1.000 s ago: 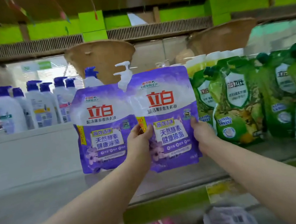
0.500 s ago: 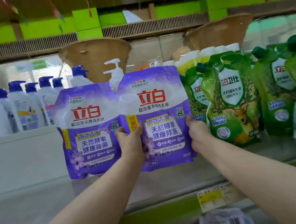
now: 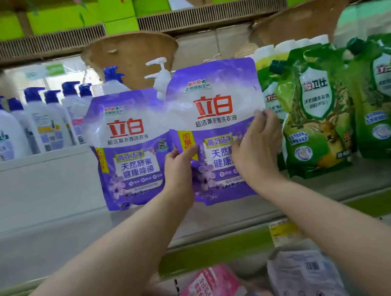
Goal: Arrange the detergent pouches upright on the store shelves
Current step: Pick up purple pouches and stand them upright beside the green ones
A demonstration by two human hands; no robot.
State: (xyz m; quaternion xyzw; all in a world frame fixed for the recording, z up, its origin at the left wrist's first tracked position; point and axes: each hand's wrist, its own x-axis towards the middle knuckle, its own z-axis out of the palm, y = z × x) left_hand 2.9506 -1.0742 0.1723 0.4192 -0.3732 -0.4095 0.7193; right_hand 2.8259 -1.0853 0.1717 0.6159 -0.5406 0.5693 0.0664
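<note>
Two purple detergent pouches stand upright on the steel shelf (image 3: 51, 245). The right purple pouch (image 3: 216, 109) is pinched at its left edge by my left hand (image 3: 180, 170). My right hand (image 3: 258, 148) lies over its front at the right side, fingers spread up to the right edge. The left purple pouch (image 3: 128, 147) stands alone just left of it, partly overlapped by it. To the right, green pouches (image 3: 314, 115) stand in a row.
White pump bottles with blue caps (image 3: 41, 122) line the back left. A white pump bottle (image 3: 161, 77) stands behind the purple pouches. Below the shelf edge lie a pink pouch (image 3: 206, 295) and a white pouch (image 3: 308, 280). A yellow price tag (image 3: 283, 232) marks the shelf front.
My right hand has moved from the pouch's right edge up onto its front face. The left hand keeps its grip on the left edge. The view has shifted slightly.
</note>
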